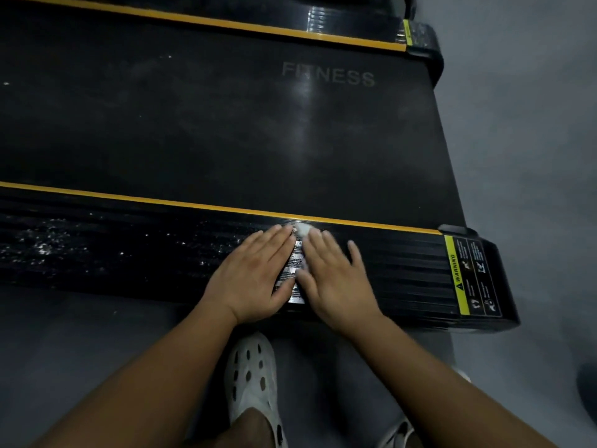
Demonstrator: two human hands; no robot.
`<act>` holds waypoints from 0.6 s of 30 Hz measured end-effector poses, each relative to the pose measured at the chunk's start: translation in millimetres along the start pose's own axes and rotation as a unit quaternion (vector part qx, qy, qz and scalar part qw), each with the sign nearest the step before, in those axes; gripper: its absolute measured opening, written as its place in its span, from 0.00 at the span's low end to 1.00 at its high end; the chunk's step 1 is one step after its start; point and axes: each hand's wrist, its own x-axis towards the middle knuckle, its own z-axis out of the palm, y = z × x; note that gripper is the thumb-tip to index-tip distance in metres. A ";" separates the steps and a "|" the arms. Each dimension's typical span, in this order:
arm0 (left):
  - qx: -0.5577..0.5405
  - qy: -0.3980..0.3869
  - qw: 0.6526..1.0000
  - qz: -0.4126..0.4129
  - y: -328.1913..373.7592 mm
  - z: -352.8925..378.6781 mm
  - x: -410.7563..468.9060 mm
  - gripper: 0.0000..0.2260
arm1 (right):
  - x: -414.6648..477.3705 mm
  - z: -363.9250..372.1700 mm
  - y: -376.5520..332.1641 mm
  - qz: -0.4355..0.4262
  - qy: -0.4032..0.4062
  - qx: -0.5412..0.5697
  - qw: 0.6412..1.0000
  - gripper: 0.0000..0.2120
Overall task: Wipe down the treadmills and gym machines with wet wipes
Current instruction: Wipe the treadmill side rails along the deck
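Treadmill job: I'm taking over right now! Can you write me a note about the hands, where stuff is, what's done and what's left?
Left hand: flat, fingers straight, pressing on the near side rail. Right hand: the same, right beside it.
Wet wipe: a white bit shows at the fingertips; the rest is hidden.
Done: cannot tell for sure; the rail towards the warning sticker looks free of specks.
Left: white specks on the rail left of the hands, pale smudges on the belt, probably the far rail too.
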 end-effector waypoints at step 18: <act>-0.028 -0.016 0.999 -0.010 -3.7 3.1 -1.2 0.36 | 9.1 -32.3 15.6 0.005 0.022 0.048 0.999 0.31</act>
